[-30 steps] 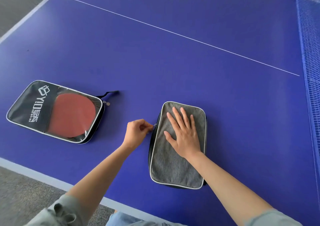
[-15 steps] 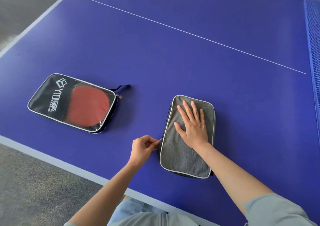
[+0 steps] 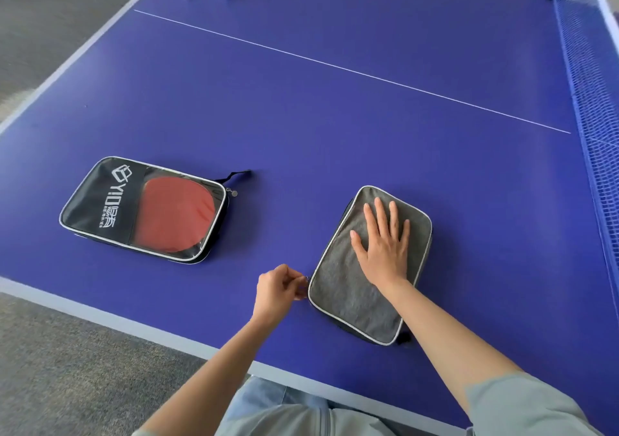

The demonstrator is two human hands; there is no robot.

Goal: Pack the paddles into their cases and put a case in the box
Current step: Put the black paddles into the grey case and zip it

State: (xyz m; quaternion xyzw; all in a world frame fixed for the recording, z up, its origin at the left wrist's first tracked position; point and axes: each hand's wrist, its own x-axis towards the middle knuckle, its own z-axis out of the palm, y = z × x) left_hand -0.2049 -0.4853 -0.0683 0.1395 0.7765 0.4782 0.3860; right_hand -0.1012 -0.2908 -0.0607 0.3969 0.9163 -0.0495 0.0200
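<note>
Purple table-tennis table (image 3: 335,127) fills the view, with its net (image 3: 593,100) along the right edge and grey carpet below the near edge. On the near right lies the grey case (image 3: 348,288), and the right hand (image 3: 385,248) presses flat on it with straight, spread fingers, probably so the case does not slide. The left hand (image 3: 278,291) is curled just beside the case's left edge and pinches something small there, apparently the zipper pull (image 3: 306,280), too small to be sure. To the left, well apart, rests the black case (image 3: 107,208) with a red paddle (image 3: 174,214) visible through its clear window. No box is in view.
</note>
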